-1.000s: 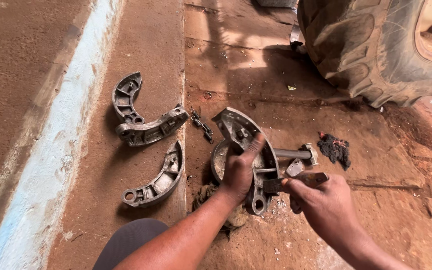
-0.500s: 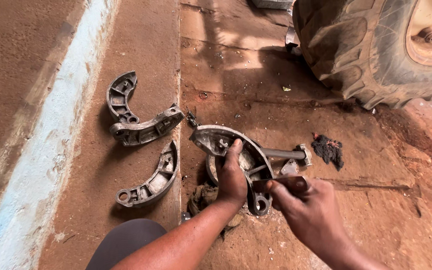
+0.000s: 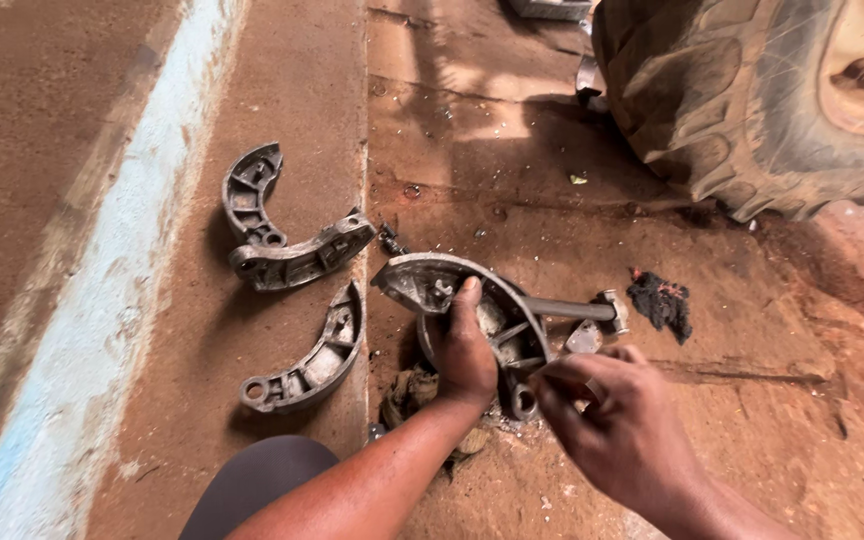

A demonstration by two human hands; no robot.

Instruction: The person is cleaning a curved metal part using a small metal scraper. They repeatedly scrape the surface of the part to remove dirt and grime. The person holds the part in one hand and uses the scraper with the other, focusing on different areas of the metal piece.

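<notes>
Head view: brake shoe (image 3: 452, 283) now flatter.

A vehicle repair yard — dirt floor (image 3: 752, 440), big lugged tyre (image 3: 732, 100), 3 loose brake shoes (image 3: 302, 255) lying about.

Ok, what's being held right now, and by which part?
The left hand grips a curved brake shoe from above, about mid-arc. The right hand is at its lower end; whether it grips cannot be told.
</notes>
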